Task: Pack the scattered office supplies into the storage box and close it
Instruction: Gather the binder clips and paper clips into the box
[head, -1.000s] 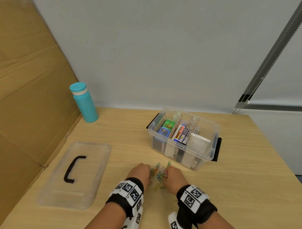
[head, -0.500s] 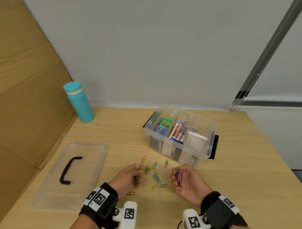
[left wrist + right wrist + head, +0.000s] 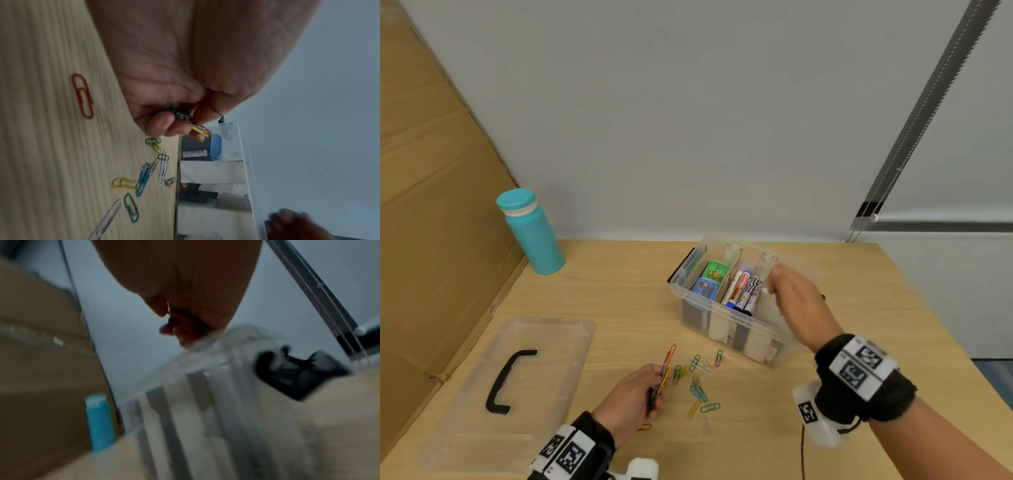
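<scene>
The clear storage box (image 3: 681, 286) stands open on the wooden table, with markers (image 3: 739, 289) and small green and blue cases (image 3: 709, 279) in its compartments. Several coloured paper clips (image 3: 698, 389) lie loose in front of it. My left hand (image 3: 659, 383) rests on the table and pinches a bunch of clips (image 3: 185, 120) between thumb and fingers. My right hand (image 3: 774, 281) hovers over the box's right compartment, blurred; in the right wrist view its fingers (image 3: 185, 337) are curled together round something small and dark above the box rim (image 3: 205, 369).
The clear lid (image 3: 541, 329) with a black handle lies flat at the left. A teal bottle (image 3: 532, 233) stands at the back left beside a cardboard wall (image 3: 431, 205). One orange clip (image 3: 643, 427) lies by my left wrist. A black latch (image 3: 298, 374) hangs on the box end.
Both hands parted from the clip pile, each with a bunch. My right hand then lifted and travelled right and back to above the box. My left hand stays by the pile.
</scene>
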Available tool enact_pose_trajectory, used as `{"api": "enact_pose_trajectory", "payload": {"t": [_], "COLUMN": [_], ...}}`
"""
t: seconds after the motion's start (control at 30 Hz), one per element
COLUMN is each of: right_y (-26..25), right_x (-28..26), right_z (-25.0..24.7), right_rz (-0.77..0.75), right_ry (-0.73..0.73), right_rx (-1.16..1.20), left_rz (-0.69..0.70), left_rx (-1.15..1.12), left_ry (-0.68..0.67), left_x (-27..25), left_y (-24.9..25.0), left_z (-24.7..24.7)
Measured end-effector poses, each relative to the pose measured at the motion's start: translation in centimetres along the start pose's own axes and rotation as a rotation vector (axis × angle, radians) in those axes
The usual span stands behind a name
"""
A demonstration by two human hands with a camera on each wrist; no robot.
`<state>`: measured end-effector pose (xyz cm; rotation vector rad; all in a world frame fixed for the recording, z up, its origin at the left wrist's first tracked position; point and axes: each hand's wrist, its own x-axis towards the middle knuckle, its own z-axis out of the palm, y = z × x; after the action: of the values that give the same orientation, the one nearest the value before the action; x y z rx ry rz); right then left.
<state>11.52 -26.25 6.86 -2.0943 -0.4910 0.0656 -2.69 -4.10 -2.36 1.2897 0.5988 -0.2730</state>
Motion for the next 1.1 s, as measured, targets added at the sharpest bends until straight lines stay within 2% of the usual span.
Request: {"api": "enact_pose_trajectory", "payload": {"t": [0.07,0.17,0.23,0.33,0.4,0.47,0.53,0.57,0.6,0.7,0.77,0.87,0.93,1.0,1.03,1.1], "right_y": [1.9,2.4,2.7,4.5,6.2,7.9,8.5,8.6,8.7,8.8,8.9,9.0,9.0,9.0,9.1,9.2], "right_x": [-0.4,-0.6,-0.6,-1.6,-2.6,-3.6,-4.0,-4.1,-4.2,-4.3,-4.3,-4.3,-4.4,-4.4,-4.4,-4.4], "right_z": [0.8,0.3,-0.7,-1.6,-1.4,-0.6,0.3,0.6,0.8,1.1,1.1,1.2,1.2,1.3,1.3,1.3], "right_rz": [-0.052,-0.083,-0.088,-0.133,-0.092,-0.048,-0.038,-0.041,-0.047,-0.058,-0.060,-0.068,-0.073,-0.073,-0.080,-0.102], "right_ry": [-0.143,-0.201,-0.118,0.155,0.243,0.237,0.248,0.262,0.277,0.296,0.293,0.301,0.312,0.320,0.324,0.328], "right_rx": [-0.290,-0.410,-0.408,-0.465,-0.535,-0.530,-0.441,-0.397,-0.367,-0.340,-0.337,-0.340,-0.335,-0.323,-0.319,-0.324], "left_rz": [0.002,0.011,0.031,0.121,0.268,0.526,0.782,0.859,0.877,0.749,0.660,0.506,0.431,0.426,0.441,0.566], "left_rx": [0.014,0.069,0.145,0.292,0.429,0.661,0.939,1.069,1.190,1.601,1.769,1.896,1.913,1.814,1.717,1.467], "left_ry": [0.001,0.009,0.008,-0.027,-0.066,-0.083,-0.010,0.035,0.074,0.098,0.033,-0.131,-0.218,-0.242,-0.242,-0.239], "left_x": [-0.1,-0.2,-0.4,-1.4,-2.6,-3.3,-2.9,-2.4,-1.7,0.3,1.4,2.7,2.9,2.9,2.7,2.2], "left_y": [0.1,0.0,-0.1,0.8,2.5,4.7,6.8,7.9,8.6,10.2,10.9,11.5,12.2,12.8,13.1,13.1], "left_z": [0.2,0.2,0.5,1.7,3.4,5.9,8.9,10.5,12.1,16.4,18.4,20.0,20.4,19.6,18.7,16.0]}}
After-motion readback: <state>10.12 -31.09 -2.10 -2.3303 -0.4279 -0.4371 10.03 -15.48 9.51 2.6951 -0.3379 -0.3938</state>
